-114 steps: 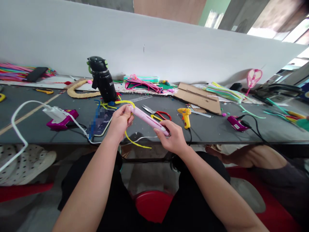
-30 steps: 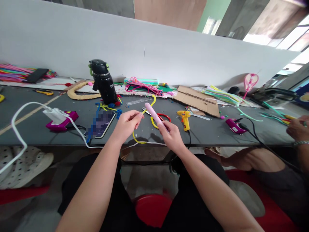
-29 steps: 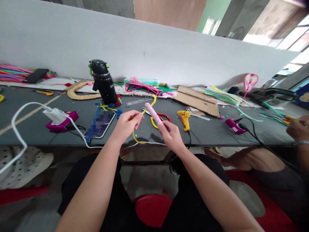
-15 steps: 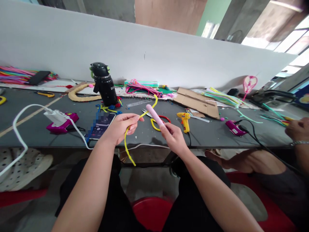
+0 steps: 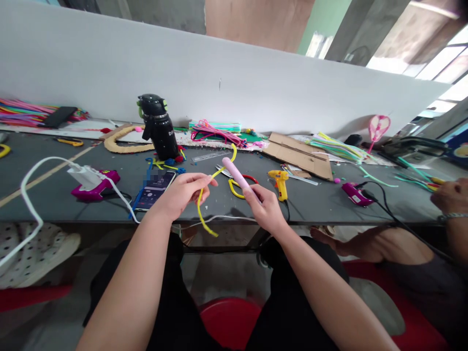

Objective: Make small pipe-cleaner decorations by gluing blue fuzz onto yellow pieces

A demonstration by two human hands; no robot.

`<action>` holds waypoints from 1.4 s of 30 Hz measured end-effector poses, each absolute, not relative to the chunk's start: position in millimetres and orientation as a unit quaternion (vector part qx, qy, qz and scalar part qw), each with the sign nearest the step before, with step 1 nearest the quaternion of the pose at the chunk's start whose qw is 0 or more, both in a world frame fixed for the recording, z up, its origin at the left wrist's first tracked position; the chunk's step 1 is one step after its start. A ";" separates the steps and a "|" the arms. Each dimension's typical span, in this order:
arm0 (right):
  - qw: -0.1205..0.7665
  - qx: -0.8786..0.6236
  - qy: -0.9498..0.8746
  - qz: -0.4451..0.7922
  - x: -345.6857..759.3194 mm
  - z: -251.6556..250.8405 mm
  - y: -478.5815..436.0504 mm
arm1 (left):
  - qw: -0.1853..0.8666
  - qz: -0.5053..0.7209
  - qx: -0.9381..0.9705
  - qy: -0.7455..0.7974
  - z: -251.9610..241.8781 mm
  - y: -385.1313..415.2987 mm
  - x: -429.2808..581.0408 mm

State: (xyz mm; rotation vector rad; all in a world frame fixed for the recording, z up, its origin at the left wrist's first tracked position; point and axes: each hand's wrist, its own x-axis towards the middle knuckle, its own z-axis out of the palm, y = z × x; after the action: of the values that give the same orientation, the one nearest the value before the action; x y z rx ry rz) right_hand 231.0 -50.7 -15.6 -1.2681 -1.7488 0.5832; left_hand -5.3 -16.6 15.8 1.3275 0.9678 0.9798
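Note:
Between the fingertips of my left hand [image 5: 193, 191] a yellow pipe cleaner [image 5: 201, 212] is pinched. Its loose tail hangs below that hand in a curve, and its other end runs to the tip of a pink rod [image 5: 236, 173] and bends upward behind it. My right hand [image 5: 266, 204] is wrapped round the lower end of this rod, which tilts up to the left. Whether the pipe cleaner goes round the rod I cannot tell. Behind the rod lie scissors [image 5: 236, 189] with red and yellow handles. A yellow glue gun [image 5: 280, 183] rests right of them.
A black bottle [image 5: 158, 129] stands at the back left, near a phone [image 5: 156, 191] and a purple power socket [image 5: 95, 185]. Cardboard [image 5: 300, 153] and bundles of pipe cleaners [image 5: 338, 147] line the back. A second purple socket [image 5: 356, 194] and another person's hand [image 5: 451, 200] are at right.
The hanging tail of the yellow pipe cleaner has swung to the right and up. Its upper end has shifted slightly left. Both hands keep their holds, nearly in place.

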 end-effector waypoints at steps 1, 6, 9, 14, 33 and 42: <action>0.435 -0.508 -0.706 0.232 230.2 -15.8 -51.1 | 0.569 0.412 0.572 0.423 15.4 -16.6 -4.1; 0.416 -0.499 -0.725 0.227 225.1 -17.2 -53.9 | 0.551 0.414 0.579 0.436 10.2 -13.9 2.4; 0.405 -0.496 -0.734 0.228 222.0 -18.4 -55.4 | 0.538 0.428 0.583 0.433 6.4 -11.4 4.6; 0.391 -0.498 -0.747 0.205 220.2 -20.4 -55.3 | 0.503 0.434 0.600 0.446 3.0 -9.0 4.8; 0.384 -0.509 -0.748 0.185 225.6 -19.6 -51.2 | 0.499 0.445 0.582 0.463 5.9 -12.4 6.7; 0.369 -0.510 -0.757 0.175 222.9 -21.7 -51.8 | 0.478 0.453 0.595 0.460 3.4 -11.1 7.6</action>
State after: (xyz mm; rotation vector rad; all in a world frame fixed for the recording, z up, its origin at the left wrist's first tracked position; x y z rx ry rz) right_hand 222.9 -51.8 -21.7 -1.3101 -1.9415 0.4495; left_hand 7.6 -11.1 3.4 1.4522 1.1236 1.1070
